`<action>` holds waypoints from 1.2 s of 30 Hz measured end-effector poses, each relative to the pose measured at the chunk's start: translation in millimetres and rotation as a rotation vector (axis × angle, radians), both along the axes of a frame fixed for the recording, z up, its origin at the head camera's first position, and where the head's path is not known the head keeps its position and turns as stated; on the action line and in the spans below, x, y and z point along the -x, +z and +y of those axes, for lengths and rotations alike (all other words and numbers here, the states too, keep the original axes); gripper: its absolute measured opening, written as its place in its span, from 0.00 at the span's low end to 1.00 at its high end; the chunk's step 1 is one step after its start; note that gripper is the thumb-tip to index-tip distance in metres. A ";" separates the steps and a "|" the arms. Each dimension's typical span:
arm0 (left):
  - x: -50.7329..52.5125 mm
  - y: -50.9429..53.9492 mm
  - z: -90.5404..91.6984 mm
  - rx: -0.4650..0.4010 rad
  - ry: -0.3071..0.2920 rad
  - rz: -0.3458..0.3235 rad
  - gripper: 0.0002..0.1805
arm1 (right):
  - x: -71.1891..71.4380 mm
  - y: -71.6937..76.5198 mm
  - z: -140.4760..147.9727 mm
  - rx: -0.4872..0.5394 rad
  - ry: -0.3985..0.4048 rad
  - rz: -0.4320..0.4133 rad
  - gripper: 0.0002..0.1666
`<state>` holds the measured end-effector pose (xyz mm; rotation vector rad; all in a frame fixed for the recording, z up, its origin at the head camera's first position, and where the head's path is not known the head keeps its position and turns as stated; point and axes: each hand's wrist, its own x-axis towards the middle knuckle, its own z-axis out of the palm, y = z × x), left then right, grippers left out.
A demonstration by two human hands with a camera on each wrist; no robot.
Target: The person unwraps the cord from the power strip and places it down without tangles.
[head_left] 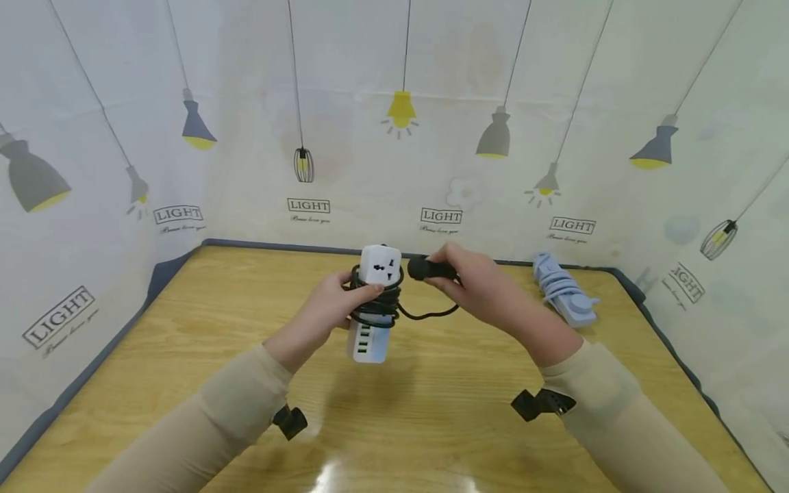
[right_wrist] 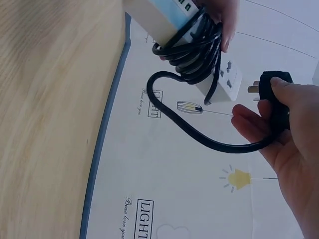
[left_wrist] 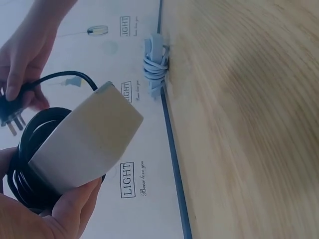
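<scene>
A white power strip (head_left: 380, 266) with a socket face and several USB ports is held up above the table by my left hand (head_left: 333, 301), whose thumb lies over the black cord (head_left: 377, 316) wound round its middle. My right hand (head_left: 477, 277) pinches the black plug (head_left: 425, 268) just right of the strip's socket end. In the right wrist view the plug's metal pins (right_wrist: 253, 89) point toward the strip, apart from it. A loose length of cord (right_wrist: 199, 137) curves between the coil and the plug.
A second, light blue power strip (head_left: 578, 309) with its cord wound round it lies at the table's back right. Behind the wooden table (head_left: 246, 287) hangs a white cloth (head_left: 364, 185) printed with lamps, and a dark edge (head_left: 290, 245) runs along the back.
</scene>
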<state>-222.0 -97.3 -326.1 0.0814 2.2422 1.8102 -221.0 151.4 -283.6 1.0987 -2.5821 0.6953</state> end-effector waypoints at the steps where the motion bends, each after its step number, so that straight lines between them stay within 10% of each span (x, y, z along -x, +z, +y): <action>1: 0.2 1.2 -1.0 -0.003 0.001 0.002 0.31 | -0.6 -0.5 0.9 0.005 -0.001 -0.020 0.14; 17: -1.5 14.7 -17.0 -0.041 -0.004 0.015 0.35 | -2.5 -17.3 6.0 0.002 -0.004 -0.111 0.14; 25: -5.3 17.3 -18.8 -0.053 -0.045 0.022 0.36 | 0.2 -29.6 -2.0 -0.061 -0.131 -0.215 0.17; 36: -14.1 25.8 -16.4 -0.087 -0.130 0.055 0.31 | 1.4 -40.7 -5.5 -0.167 -0.099 -0.145 0.36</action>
